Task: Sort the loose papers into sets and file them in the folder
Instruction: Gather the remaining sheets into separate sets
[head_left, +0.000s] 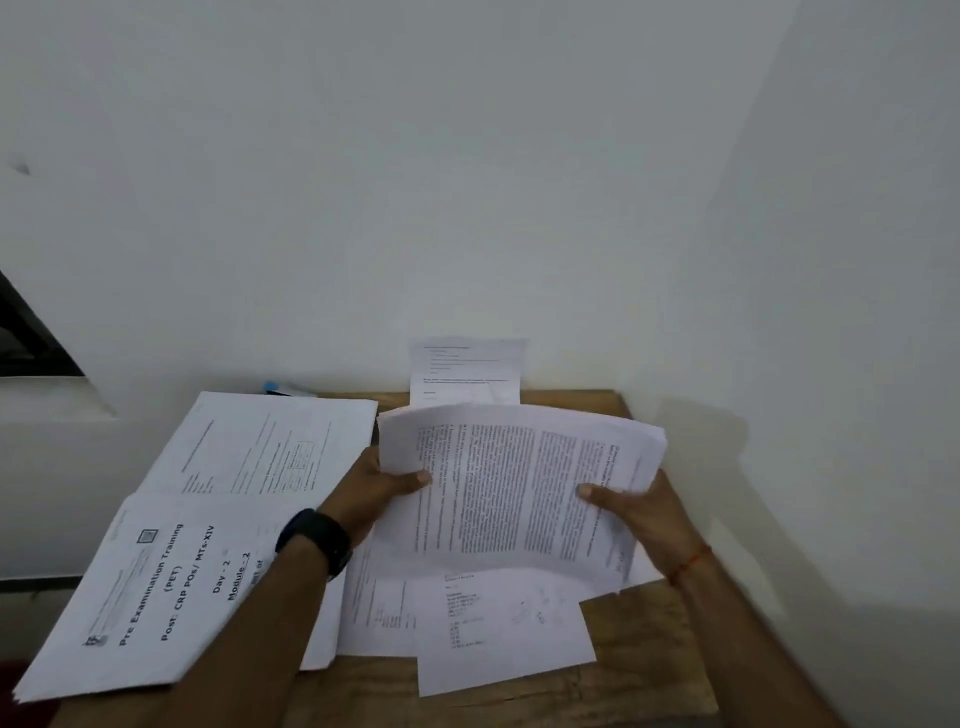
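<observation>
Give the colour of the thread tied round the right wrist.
Reddish-orange. The thread shows best in the head view, the only one.

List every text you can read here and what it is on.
"Pre Examination Training": on the cover sheet
"(PET)": same sheet
"Post: CRP POs/ MTs-XIV": same sheet
"Day - 2": same sheet
"Module - 2": same sheet
Unreadable, too blurred: held stack, sheet against the wall
</observation>
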